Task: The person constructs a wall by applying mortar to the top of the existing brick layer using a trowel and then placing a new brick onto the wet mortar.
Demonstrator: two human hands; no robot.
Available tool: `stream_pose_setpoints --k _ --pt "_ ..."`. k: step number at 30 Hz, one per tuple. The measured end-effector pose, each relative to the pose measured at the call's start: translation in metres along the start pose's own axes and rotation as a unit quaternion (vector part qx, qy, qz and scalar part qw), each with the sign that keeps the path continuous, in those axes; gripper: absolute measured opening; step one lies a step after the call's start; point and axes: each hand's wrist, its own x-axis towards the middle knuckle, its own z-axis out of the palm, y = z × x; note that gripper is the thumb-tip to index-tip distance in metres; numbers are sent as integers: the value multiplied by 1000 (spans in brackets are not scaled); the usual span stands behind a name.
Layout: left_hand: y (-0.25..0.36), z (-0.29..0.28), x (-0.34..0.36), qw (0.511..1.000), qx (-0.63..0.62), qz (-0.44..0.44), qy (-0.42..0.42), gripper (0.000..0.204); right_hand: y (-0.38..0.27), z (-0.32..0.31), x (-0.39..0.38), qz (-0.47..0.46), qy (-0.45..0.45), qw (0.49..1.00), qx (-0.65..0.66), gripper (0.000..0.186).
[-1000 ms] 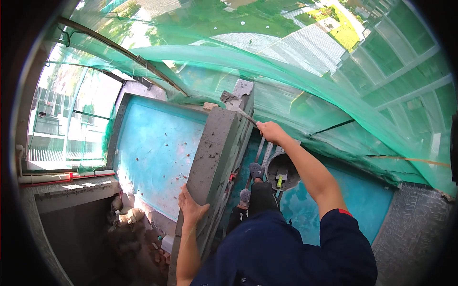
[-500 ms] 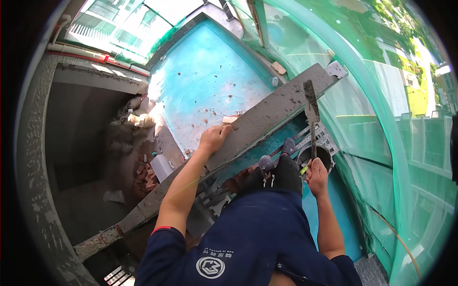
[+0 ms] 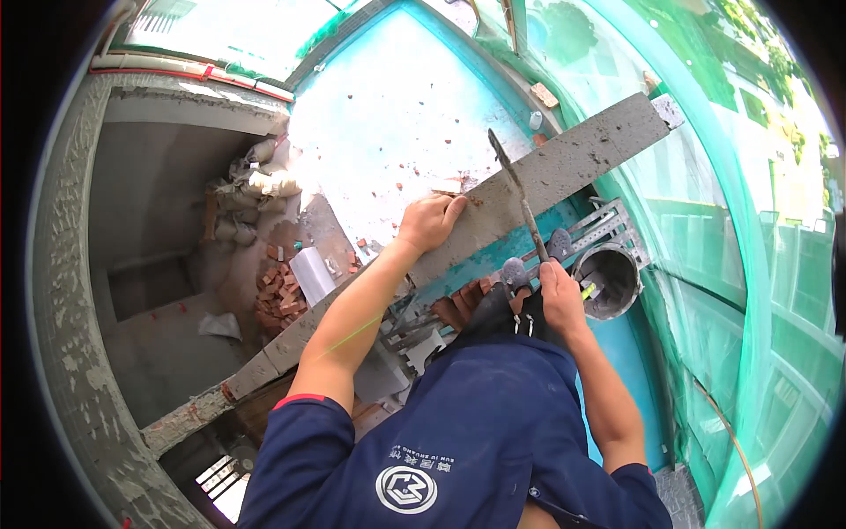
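Note:
A long grey mortar-faced wall (image 3: 564,163) runs slantwise across the view in front of me. My left hand (image 3: 430,222) is closed over its far edge, thumb along the top; the fingertips are hidden. A broken piece of brick (image 3: 448,186) shows just beyond that hand. In my right hand (image 3: 561,295) is the handle of a trowel (image 3: 513,176), fingers wrapped round it. Its blade is turned edge-on, above the wall's top and right of my left hand. A mortar bucket (image 3: 608,280) with a grey inside stands right of my right hand.
A metal step platform (image 3: 617,225) lies beside the bucket, near my feet. Green netting (image 3: 705,256) hangs along the right. Beyond the wall is a blue floor (image 3: 388,115) with rubble. A brick pile (image 3: 280,295) and sacks (image 3: 264,181) are at the left.
The trowel has swung left, from upright over the wall's right part to a leftward slant, and its blade turned edge-on. My left hand stays on the wall's edge. The view has shifted.

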Motion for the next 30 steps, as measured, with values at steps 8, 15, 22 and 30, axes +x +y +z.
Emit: stream_pose_setpoints --k 8,15,22,30 --pt "-3 -5 2 1000 5 10 -14 42 16 5 -8 62 -36 995 74 44" --pt "-13 -1 -2 1000 -13 7 -10 35 -24 -13 -12 -31 43 997 64 36" --pt "-14 -7 0 999 26 3 -37 39 -35 -57 -2 42 -45 992 110 48" --pt "-28 -5 4 998 42 1 -47 46 9 -54 42 54 71 994 62 52"
